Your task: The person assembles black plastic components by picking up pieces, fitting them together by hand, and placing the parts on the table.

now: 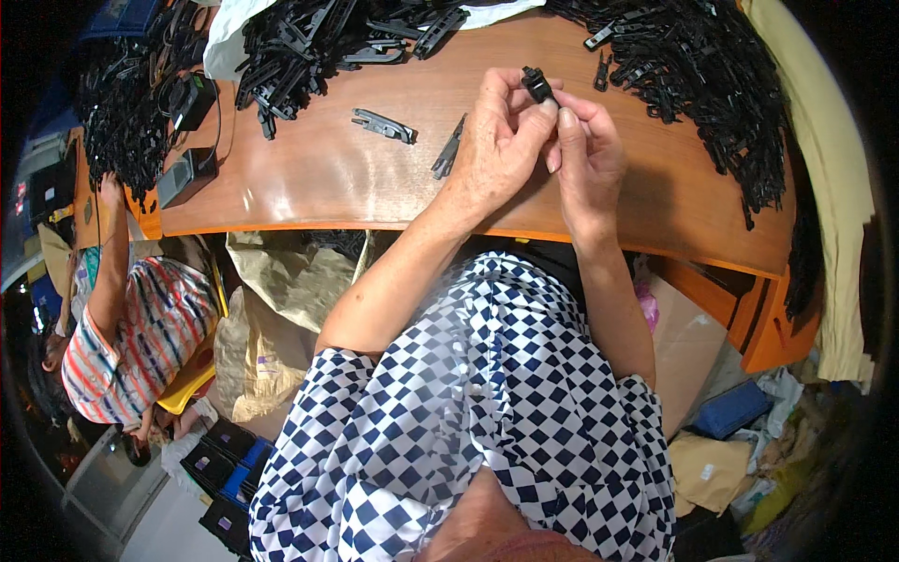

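Both my hands meet above the wooden table, right of its middle, pinching one small black plastic part. My left hand grips it from the left, thumb and fingers closed round it. From the right, my right hand has its thumb and fingertips on the part's lower end; these fingers hide some of it. Beside my left wrist lies a narrow dark plastic piece. Further left is a longer grey-black plastic piece, lying flat and apart from my hands.
Black plastic parts form a heap at the back left and another pile at the right. A grey speaker-like box stands near the table's left end. A person in a striped shirt reaches toward dark parts at far left.
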